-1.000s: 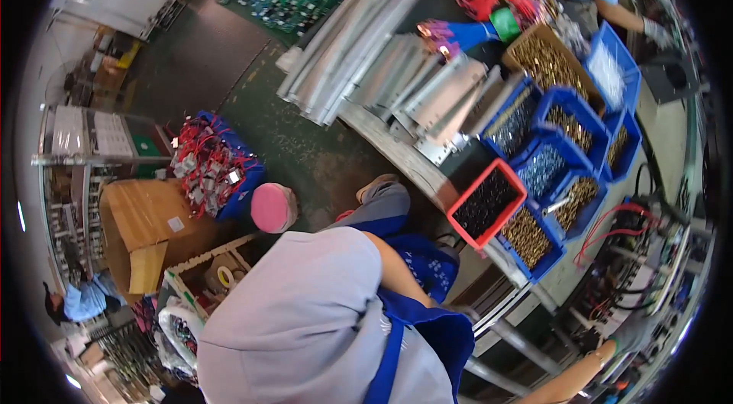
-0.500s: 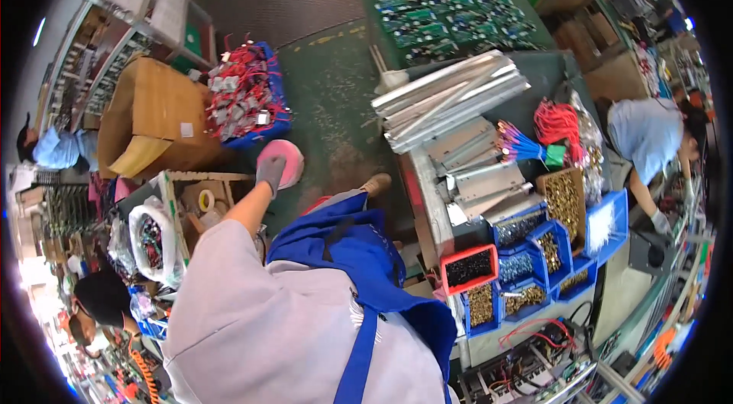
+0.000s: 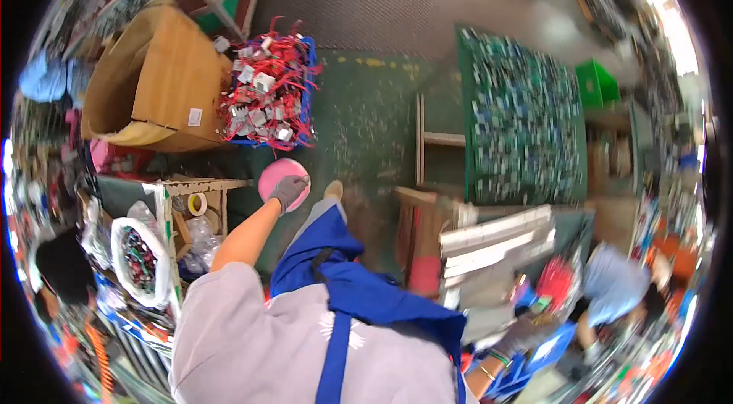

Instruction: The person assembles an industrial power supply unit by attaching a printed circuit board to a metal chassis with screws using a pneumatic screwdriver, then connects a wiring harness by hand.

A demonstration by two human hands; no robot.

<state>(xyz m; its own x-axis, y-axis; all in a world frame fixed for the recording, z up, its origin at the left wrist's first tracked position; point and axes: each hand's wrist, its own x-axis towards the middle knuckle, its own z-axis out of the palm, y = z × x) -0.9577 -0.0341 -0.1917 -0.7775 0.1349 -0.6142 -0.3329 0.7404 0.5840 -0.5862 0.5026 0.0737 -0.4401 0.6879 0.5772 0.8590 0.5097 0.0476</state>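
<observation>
My left hand (image 3: 289,190), in a grey glove, reaches forward with its fingers closed on a smooth round pink thing (image 3: 276,172). Whether this is a bowl or a seat, I cannot tell. It appears over the green floor, beside my lower leg. At the lower right my right hand (image 3: 521,335), also in a grey glove, is out over the parts table, near the blue bins (image 3: 551,347) and the bundle of red wires (image 3: 557,283). Motion smears its fingers, and what they touch is unclear. Bracelets show on that wrist.
Ahead on the left are a blue crate (image 3: 309,83) of red-wired connectors and a large open carton (image 3: 175,75). Green circuit boards (image 3: 527,121) cover a table at the right. Long metal strips (image 3: 496,244) lie nearer. Another person (image 3: 611,286) bends at the right.
My view has turned, so the parts table sits lower and further right. My right hand has come into view over it. My left hand stays on the pink thing.
</observation>
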